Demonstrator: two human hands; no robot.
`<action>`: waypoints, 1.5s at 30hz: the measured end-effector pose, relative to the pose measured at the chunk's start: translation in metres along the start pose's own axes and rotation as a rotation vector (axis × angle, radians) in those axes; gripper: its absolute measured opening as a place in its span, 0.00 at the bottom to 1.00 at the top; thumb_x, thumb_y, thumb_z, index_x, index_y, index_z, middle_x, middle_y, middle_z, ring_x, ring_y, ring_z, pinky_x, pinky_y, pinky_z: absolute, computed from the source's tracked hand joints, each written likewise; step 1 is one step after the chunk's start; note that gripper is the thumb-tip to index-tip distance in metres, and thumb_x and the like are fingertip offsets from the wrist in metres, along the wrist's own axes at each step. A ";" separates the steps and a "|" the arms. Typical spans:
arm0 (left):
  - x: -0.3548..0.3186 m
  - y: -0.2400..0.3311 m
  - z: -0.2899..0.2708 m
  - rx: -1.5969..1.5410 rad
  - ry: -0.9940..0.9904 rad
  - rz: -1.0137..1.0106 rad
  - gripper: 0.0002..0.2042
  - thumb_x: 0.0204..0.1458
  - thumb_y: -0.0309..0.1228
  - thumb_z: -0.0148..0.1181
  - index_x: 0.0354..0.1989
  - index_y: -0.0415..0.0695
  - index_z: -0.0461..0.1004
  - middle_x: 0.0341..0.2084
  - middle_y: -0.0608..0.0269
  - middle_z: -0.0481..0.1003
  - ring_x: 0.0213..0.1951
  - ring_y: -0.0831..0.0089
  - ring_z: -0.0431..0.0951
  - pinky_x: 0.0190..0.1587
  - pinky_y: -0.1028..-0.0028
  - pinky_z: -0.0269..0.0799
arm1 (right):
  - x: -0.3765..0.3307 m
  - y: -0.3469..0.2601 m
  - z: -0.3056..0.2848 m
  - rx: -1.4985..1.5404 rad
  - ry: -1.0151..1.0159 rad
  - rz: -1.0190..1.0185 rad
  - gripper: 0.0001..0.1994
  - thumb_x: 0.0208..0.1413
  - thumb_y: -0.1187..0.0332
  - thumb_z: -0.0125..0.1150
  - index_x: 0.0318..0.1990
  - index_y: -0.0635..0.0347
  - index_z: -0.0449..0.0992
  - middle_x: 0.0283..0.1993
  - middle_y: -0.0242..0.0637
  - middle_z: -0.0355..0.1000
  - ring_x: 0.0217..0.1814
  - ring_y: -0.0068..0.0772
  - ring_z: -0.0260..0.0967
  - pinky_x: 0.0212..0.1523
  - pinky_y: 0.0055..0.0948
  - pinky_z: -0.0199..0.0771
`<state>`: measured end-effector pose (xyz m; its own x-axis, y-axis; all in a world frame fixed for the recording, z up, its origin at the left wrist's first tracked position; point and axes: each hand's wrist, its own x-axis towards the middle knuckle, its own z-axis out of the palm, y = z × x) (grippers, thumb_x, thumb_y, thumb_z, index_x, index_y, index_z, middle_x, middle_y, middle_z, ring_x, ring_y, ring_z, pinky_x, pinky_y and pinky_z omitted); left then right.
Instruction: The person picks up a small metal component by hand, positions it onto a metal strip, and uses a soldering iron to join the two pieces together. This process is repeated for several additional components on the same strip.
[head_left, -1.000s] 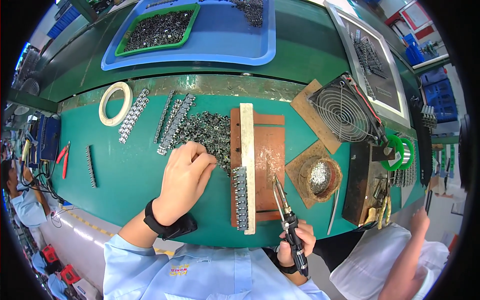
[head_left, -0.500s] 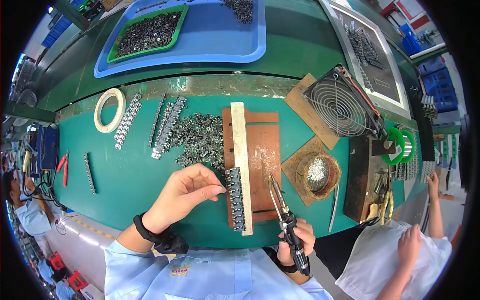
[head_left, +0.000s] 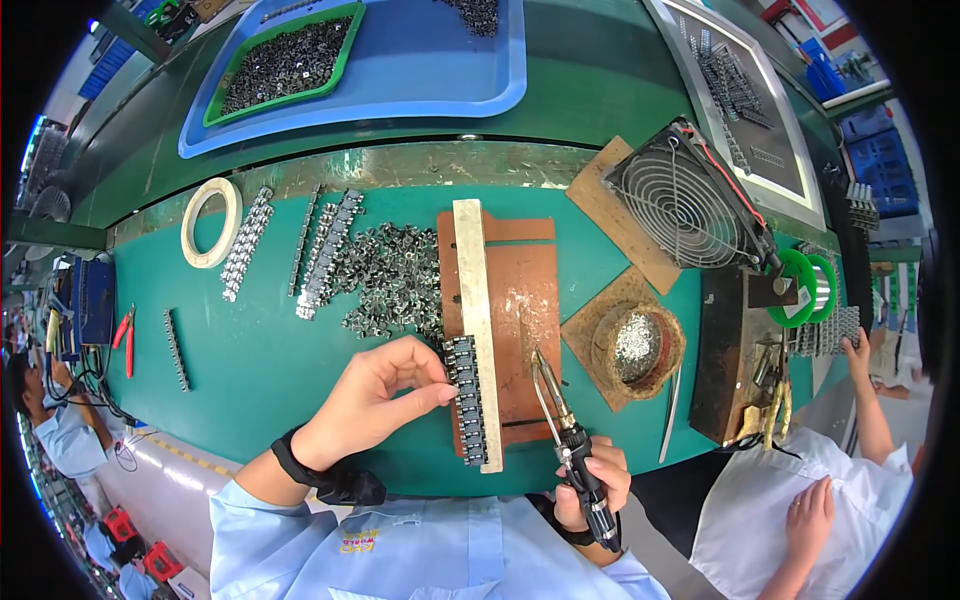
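Note:
My right hand (head_left: 595,490) is wrapped around a black-handled soldering iron (head_left: 578,458) with a thin feed tube; its tip points at the brown board (head_left: 525,290). On this board lies a pale straight bar (head_left: 473,270), and along the bar's left side runs a strip of small black components (head_left: 467,410). My left hand (head_left: 375,395) is closed in a pinch, thumb and forefinger at the strip's left edge; what they hold, if anything, is too small to make out. Just beyond it lies a pile of small metal clips (head_left: 395,285).
Right of the board are a round solder pot (head_left: 600,350), a fan (head_left: 675,195) and a green solder spool (head_left: 797,290). Left lie a tape roll (head_left: 191,228), metal strips (head_left: 335,245) and red pliers (head_left: 128,345). Behind stands a blue tray (head_left: 420,95). A co-worker's hand (head_left: 812,515) is at right.
My left hand's fingertips have come slightly right, up to the strip's edge. My right hand keeps the soldering iron nearly where it was. The co-worker's far hand has shifted a little.

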<state>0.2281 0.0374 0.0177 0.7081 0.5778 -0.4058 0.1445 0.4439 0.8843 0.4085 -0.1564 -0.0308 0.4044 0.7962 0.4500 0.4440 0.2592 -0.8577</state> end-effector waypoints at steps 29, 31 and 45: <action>0.003 0.001 -0.004 -0.261 -0.037 -0.105 0.09 0.48 0.22 0.56 0.34 0.42 0.63 0.28 0.67 0.70 0.33 0.79 0.73 0.38 0.81 0.68 | 0.023 -0.028 -0.009 0.091 -0.049 0.044 0.20 0.36 0.65 0.69 0.37 0.62 0.69 0.27 0.42 0.69 0.23 0.36 0.63 0.27 0.32 0.64; 0.004 -0.001 -0.005 -0.266 -0.039 -0.103 0.09 0.48 0.21 0.56 0.35 0.42 0.63 0.28 0.67 0.70 0.33 0.80 0.73 0.38 0.81 0.68 | 0.032 -0.033 -0.009 0.080 -0.091 0.030 0.20 0.36 0.65 0.69 0.37 0.62 0.70 0.26 0.41 0.69 0.23 0.36 0.64 0.27 0.31 0.64; 0.005 -0.002 -0.008 -0.233 -0.076 -0.096 0.09 0.49 0.22 0.56 0.35 0.40 0.62 0.31 0.65 0.71 0.36 0.80 0.72 0.40 0.80 0.67 | 0.045 -0.034 -0.005 0.031 -0.264 0.043 0.18 0.33 0.66 0.70 0.34 0.60 0.73 0.23 0.38 0.71 0.20 0.32 0.67 0.28 0.28 0.64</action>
<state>0.2253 0.0449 0.0122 0.7499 0.4767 -0.4587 0.0567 0.6446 0.7624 0.4154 -0.1325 0.0201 0.1982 0.9208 0.3360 0.4046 0.2354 -0.8837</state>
